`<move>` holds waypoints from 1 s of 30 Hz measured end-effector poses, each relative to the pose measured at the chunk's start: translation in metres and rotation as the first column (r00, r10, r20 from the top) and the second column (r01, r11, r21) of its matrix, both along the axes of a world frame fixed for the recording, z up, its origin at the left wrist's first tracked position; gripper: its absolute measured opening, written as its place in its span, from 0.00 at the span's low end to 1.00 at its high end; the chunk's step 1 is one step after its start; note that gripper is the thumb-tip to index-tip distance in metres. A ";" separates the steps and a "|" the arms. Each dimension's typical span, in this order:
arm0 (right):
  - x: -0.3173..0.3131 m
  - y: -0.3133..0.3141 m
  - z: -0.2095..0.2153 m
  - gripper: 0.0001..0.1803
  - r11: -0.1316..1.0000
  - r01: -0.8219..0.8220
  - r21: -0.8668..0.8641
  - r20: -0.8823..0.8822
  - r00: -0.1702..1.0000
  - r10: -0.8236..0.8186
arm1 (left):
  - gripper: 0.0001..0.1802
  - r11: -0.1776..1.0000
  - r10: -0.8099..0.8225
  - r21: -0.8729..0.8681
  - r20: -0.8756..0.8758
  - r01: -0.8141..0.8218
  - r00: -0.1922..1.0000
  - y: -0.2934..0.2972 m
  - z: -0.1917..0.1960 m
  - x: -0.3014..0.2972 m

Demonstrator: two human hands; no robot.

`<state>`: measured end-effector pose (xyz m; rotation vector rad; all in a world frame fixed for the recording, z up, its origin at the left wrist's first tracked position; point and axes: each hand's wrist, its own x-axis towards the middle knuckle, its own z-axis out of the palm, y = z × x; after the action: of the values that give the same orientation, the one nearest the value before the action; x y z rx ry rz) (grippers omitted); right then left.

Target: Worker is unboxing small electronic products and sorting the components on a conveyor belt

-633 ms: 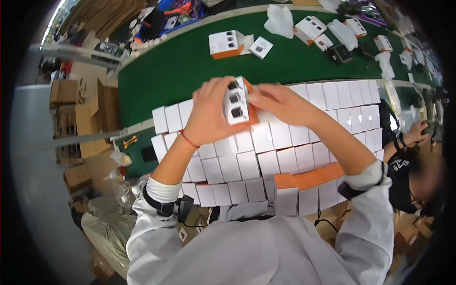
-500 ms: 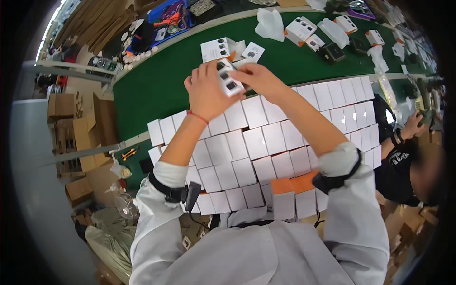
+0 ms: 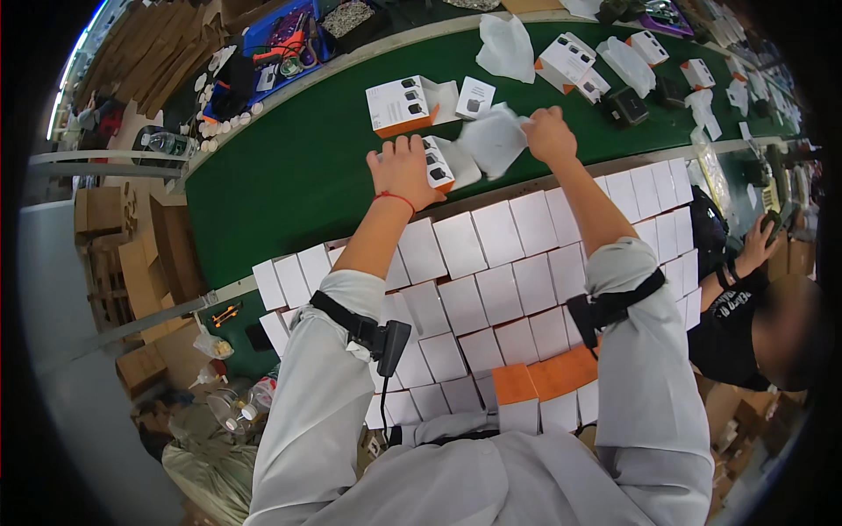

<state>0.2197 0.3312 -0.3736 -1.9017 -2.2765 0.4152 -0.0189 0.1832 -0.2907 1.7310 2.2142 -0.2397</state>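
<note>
My left hand (image 3: 405, 174) is wrapped round a small white box (image 3: 438, 165) with pictures of a black device on it and an orange lower edge. The box is on the green tabletop with its flap spread to the right. To the right, my right hand (image 3: 551, 135) pinches the edge of a thin white wrapping sheet (image 3: 493, 140), which stretches out beside the open box. Just beyond are a similar open box (image 3: 399, 105) and a small white card-like packet (image 3: 475, 98) with a device picture.
Rows of plain white boxes (image 3: 474, 237) fill the near side, a few with orange faces (image 3: 544, 377). Further right on the green table (image 3: 281, 167) are printed boxes (image 3: 566, 60), wrapping sheets and a black device (image 3: 624, 107). A co-worker's hand (image 3: 761, 241) shows at far right.
The box has gone from between both hands down to the tabletop, under my left hand. My right hand has moved away to the right, drawing the wrapping sheet with it.
</note>
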 end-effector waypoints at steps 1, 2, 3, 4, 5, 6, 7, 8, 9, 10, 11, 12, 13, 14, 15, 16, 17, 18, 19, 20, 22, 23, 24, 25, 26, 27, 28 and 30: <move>-0.014 -0.006 0.014 0.28 1.000 -0.018 -0.004 -0.015 1.000 0.018 | 0.62 0.998 0.000 0.058 -0.087 0.005 0.996 -0.008 -0.003 -0.009; -0.033 -0.016 0.034 0.28 0.987 -0.123 0.108 -0.047 0.991 0.128 | 0.62 0.999 -0.021 0.021 -0.143 0.024 0.990 -0.012 0.004 -0.014; -0.054 -0.031 0.050 0.28 0.951 -0.214 0.224 -0.067 0.970 0.234 | 0.62 1.000 -0.009 0.016 -0.155 0.012 0.988 -0.017 0.011 -0.023; -0.064 -0.045 0.057 0.20 0.943 -0.325 0.073 0.057 0.945 0.322 | 0.63 0.997 -0.053 0.039 -0.186 0.062 0.981 -0.020 0.015 -0.025; -0.052 -0.046 0.042 0.20 0.948 -0.309 0.070 0.078 0.950 0.304 | 0.63 0.989 -0.113 0.068 -0.204 0.130 0.972 -0.018 0.020 -0.017; -0.029 -0.036 0.013 0.16 0.962 -0.269 0.056 0.234 0.940 0.249 | 0.63 0.987 -0.111 0.096 -0.142 0.125 0.984 -0.009 0.027 0.000; -0.017 -0.024 -0.001 0.12 0.969 -0.243 0.048 0.366 0.907 0.209 | 0.63 0.983 -0.126 0.119 -0.133 0.142 0.983 -0.002 0.034 0.004; -0.018 -0.024 0.004 0.07 0.956 -0.292 -0.014 0.330 0.902 0.280 | 0.62 0.984 -0.120 0.120 -0.119 0.134 0.986 -0.011 0.037 -0.006; -0.023 -0.030 0.020 0.07 0.950 -0.313 -0.024 0.312 0.900 0.304 | 0.62 0.986 -0.106 0.117 -0.112 0.119 0.988 -0.027 0.042 -0.021; -0.032 -0.036 0.047 0.08 0.931 -0.343 0.122 0.161 0.933 0.322 | 0.62 0.982 -0.093 0.151 -0.117 0.110 0.989 -0.041 0.050 -0.039; -0.034 -0.040 0.073 0.10 0.902 -0.340 0.266 0.017 0.937 0.348 | 0.62 0.984 -0.071 0.151 -0.130 0.091 0.989 -0.051 0.054 -0.050; -0.033 -0.049 0.096 0.10 0.899 -0.346 0.268 0.022 0.935 0.353 | 0.62 0.960 -0.101 0.259 -0.048 0.111 0.994 -0.056 0.055 -0.055; -0.042 -0.062 0.118 0.14 0.858 -0.340 0.385 -0.202 0.876 0.438 | 0.63 0.925 -0.136 0.360 0.025 0.118 0.990 -0.065 0.057 -0.062; -0.054 -0.073 0.131 0.17 0.816 -0.296 0.497 -0.399 0.757 0.517 | 0.63 0.925 -0.132 0.363 0.022 0.115 0.991 -0.072 0.058 -0.067; -0.068 -0.082 0.127 0.18 0.871 -0.314 0.379 -0.537 0.691 0.483 | 0.63 0.913 -0.134 0.392 0.030 0.112 0.990 -0.073 0.057 -0.065; -0.080 -0.084 0.107 0.13 0.887 -0.420 0.189 -0.691 0.585 0.425 | 0.63 0.902 -0.128 0.419 0.030 0.104 0.991 -0.075 0.058 -0.063; -0.098 -0.091 0.100 0.10 0.903 -0.414 -0.113 -0.814 0.559 0.154 | 0.63 0.896 -0.134 0.430 0.031 0.108 0.990 -0.076 0.055 -0.061; -0.114 -0.100 0.098 0.11 0.916 -0.400 -0.028 -0.822 0.530 0.206 | 0.63 0.875 -0.118 0.480 0.071 0.070 0.990 -0.078 0.055 -0.060; -0.125 -0.106 0.093 0.15 0.910 -0.414 0.004 -0.814 0.527 0.243 | 0.63 0.854 -0.107 0.520 0.118 0.030 0.987 -0.082 0.056 -0.057; -0.133 -0.104 0.077 0.19 0.896 -0.405 -0.184 -0.821 0.564 0.086 | 0.63 0.851 -0.120 0.523 0.096 0.053 0.988 -0.082 0.060 -0.054; -0.149 -0.102 0.068 0.23 0.843 -0.401 -0.359 -0.802 0.594 -0.058 | 0.64 0.852 -0.128 0.519 0.085 0.065 0.988 -0.088 0.062 -0.059; -0.153 -0.106 0.067 0.27 0.876 -0.362 -0.319 -0.716 0.698 0.027 | 0.64 0.853 -0.138 0.516 0.079 0.078 0.987 -0.089 0.061 -0.061; -0.157 -0.108 0.066 0.30 0.905 -0.327 -0.272 -0.607 0.788 0.103 | 0.64 0.852 -0.137 0.519 0.082 0.075 0.987 -0.092 0.061 -0.064; -0.164 -0.107 0.064 0.30 0.906 -0.326 -0.271 -0.603 0.791 0.105 | 0.64 0.851 -0.147 0.515 0.044 0.104 0.988 -0.096 0.060 -0.067; -0.165 -0.102 0.055 0.30 0.843 -0.413 -0.345 -0.650 0.753 0.102 | 0.65 0.848 -0.167 0.512 0.011 0.138 0.986 -0.096 0.059 -0.066; -0.167 -0.095 0.050 0.29 0.765 -0.500 -0.405 -0.698 0.710 0.095 | 0.65 0.845 -0.173 0.516 0.017 0.139 0.985 -0.097 0.059 -0.073; -0.166 -0.087 0.044 0.24 0.774 -0.547 -0.319 -0.688 0.695 0.208 | 0.66 0.875 -0.130 0.471 0.004 0.113 0.991 -0.100 0.059 -0.084; -0.182 -0.070 0.045 0.21 0.865 -0.455 -0.211 -0.780 0.612 0.132 | 0.70 0.894 0.017 0.449 -0.036 0.001 0.999 -0.099 0.052 -0.121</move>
<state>0.0381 0.2612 -0.3288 -1.0641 -1.9659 1.4946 -0.1399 0.0844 -0.2392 1.9507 2.4454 0.2693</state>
